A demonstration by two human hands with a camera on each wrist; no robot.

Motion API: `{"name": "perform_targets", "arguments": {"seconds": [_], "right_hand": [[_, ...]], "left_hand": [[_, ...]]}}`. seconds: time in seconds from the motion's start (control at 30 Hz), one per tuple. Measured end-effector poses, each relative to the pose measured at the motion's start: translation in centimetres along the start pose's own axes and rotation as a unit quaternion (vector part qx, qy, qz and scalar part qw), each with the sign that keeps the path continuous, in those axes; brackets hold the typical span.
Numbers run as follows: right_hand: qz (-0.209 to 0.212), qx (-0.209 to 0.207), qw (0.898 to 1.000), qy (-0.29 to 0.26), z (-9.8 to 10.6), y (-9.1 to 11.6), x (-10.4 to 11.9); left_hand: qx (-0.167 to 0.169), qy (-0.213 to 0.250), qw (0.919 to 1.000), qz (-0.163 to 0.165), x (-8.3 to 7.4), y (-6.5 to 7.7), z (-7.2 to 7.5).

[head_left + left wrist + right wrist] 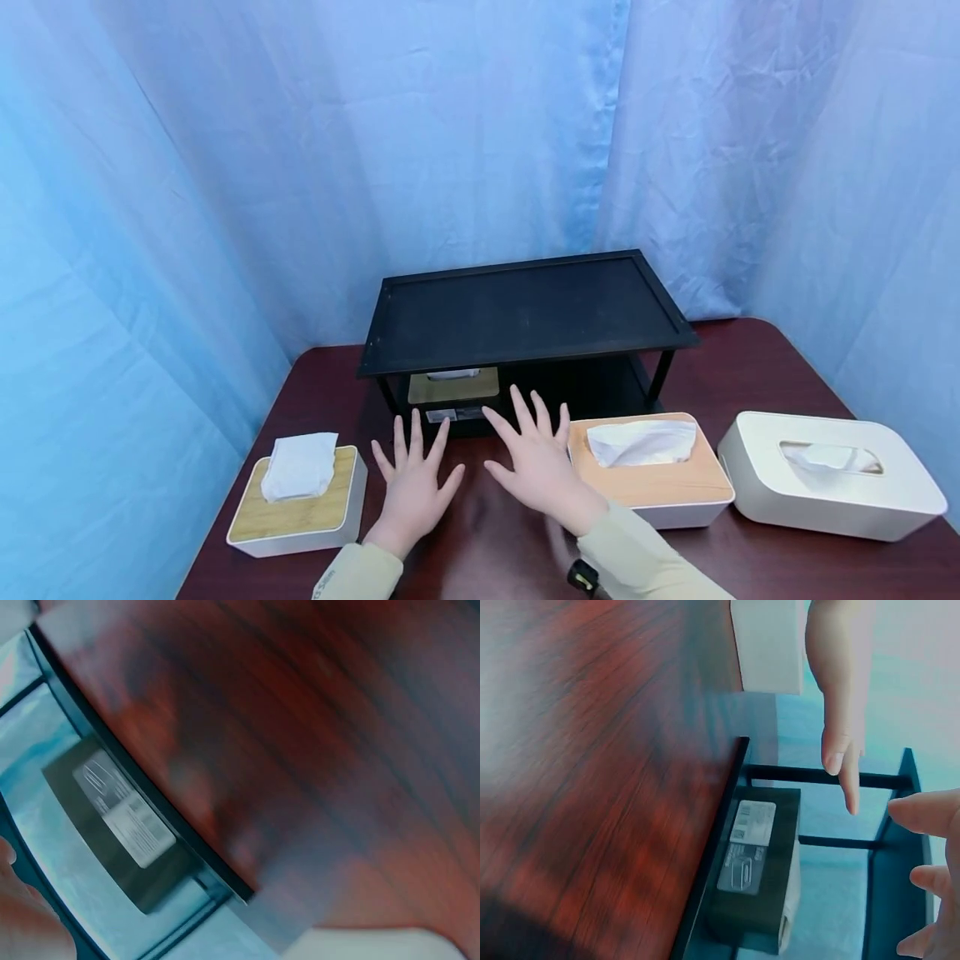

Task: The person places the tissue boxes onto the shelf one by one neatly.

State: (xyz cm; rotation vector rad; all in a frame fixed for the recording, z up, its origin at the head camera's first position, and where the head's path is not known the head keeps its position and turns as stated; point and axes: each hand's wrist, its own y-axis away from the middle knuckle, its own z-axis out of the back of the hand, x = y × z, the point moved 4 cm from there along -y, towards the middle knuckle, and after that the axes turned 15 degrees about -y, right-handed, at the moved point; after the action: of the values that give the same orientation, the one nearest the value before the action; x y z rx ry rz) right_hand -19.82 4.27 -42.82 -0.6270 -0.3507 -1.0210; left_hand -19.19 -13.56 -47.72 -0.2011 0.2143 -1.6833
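Note:
My left hand (412,500) hovers over the table with its fingers spread, holding nothing. Beside it, my right hand (542,471) has its fingers spread too and overlaps the left edge of a tissue box with a light wood lid (652,487). Ahead of both stands a black two-tier shelf (525,312). On its lower tier sits a dark tissue box (453,386), its labelled front visible in the right wrist view, where my right fingers (922,817) enter from the right. To the left of my left hand lies a bamboo-lidded white tissue box (300,521) with a tissue sticking up.
An all-white tissue box (828,492) with rounded corners stands at the right of the dark red wooden table (480,558). Light blue curtains (480,133) hang behind and along both sides.

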Motion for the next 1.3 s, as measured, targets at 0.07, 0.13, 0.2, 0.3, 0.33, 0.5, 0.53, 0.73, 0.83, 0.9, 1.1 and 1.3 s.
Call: {"name": "perform_targets", "arguments": {"seconds": [0.07,0.13,0.2,0.3,0.33,0.5,0.53,0.73,0.83,0.9,1.1,1.3], "right_hand": [[0.0,-0.002,1.0,0.003,0.7,0.6,-0.3],[0.004,-0.008,1.0,0.003,1.3,1.1,-0.8],[0.013,-0.015,1.0,-0.006,2.0,1.6,-1.4],[0.028,-0.029,0.999,-0.017,3.0,2.6,-2.3],[0.033,-0.035,0.999,-0.021,3.3,3.0,-2.6],[0.079,-0.09,0.993,-0.01,5.3,4.7,-4.4],[0.089,-0.103,0.991,-0.007,5.7,5.0,-4.7],[0.099,-0.153,0.983,-0.004,8.5,6.5,-7.0],[0.085,-0.164,0.983,-0.007,9.9,7.1,-8.1],[0.071,-0.169,0.983,0.0,10.7,7.7,-8.8],[0.022,-0.166,0.986,-0.014,12.1,9.8,-10.9],[-0.067,-0.115,0.989,-0.064,11.2,11.7,-12.9]], "left_hand": [[-0.003,0.018,0.9998,-0.004,-0.6,0.1,0.1],[-0.006,0.032,0.9994,-0.008,-1.3,0.2,0.2],[-0.004,0.049,0.9987,-0.013,-2.0,0.3,0.3],[0.002,0.069,0.9974,-0.019,-3.2,0.4,0.2],[0.004,0.081,0.9965,-0.021,-3.6,0.4,0.2],[-0.013,0.13,0.9911,-0.025,-5.9,0.6,0.4],[-0.022,0.14,0.9895,-0.028,-6.4,0.5,0.4],[-0.035,0.179,0.9812,-0.064,-9.4,0.3,0.4],[-0.017,0.201,0.9764,-0.078,-10.8,0.4,0.5],[0.004,0.22,0.9718,-0.085,-11.7,0.5,0.6],[0.106,0.292,0.9447,-0.104,-14.4,0.4,0.6],[0.154,0.304,0.9326,-0.118,-16.0,0.3,0.0]]}}
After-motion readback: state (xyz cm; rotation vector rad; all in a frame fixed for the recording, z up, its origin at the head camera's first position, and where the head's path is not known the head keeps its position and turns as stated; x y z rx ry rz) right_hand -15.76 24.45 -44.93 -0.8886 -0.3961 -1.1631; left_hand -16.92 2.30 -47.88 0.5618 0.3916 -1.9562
